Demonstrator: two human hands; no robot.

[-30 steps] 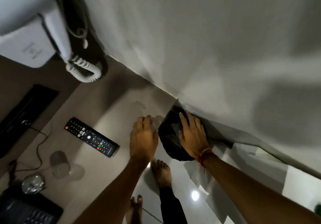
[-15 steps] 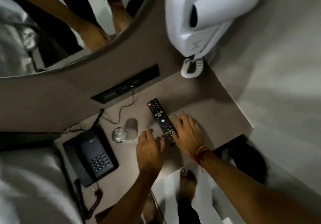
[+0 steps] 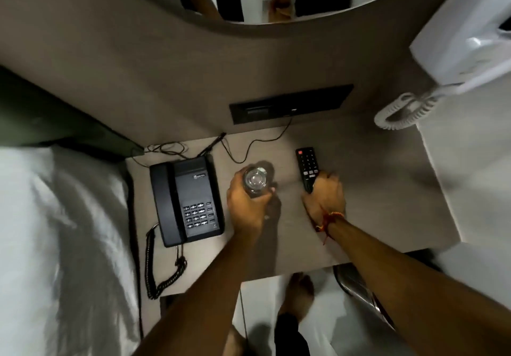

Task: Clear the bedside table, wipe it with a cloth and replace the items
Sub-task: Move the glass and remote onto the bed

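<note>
The beige bedside table [image 3: 387,203] carries a black desk telephone [image 3: 188,198] on its left side. My left hand [image 3: 249,206] is wrapped around a clear drinking glass [image 3: 255,180] near the table's middle. My right hand [image 3: 323,198] grips the near end of a black TV remote [image 3: 307,165], which points toward the wall. A red thread bracelet is on my right wrist. No cloth is in sight.
White bedding [image 3: 55,245] lies to the left. On the back panel is a black socket strip [image 3: 290,104] with thin cables trailing onto the table. A white wall-mounted hair dryer [image 3: 464,37] with coiled cord hangs at the right. A black bin [image 3: 356,286] stands below the table by my feet.
The view swung from the wall and the black bin to the tabletop. My left hand closed around the glass and my right hand took hold of the remote.
</note>
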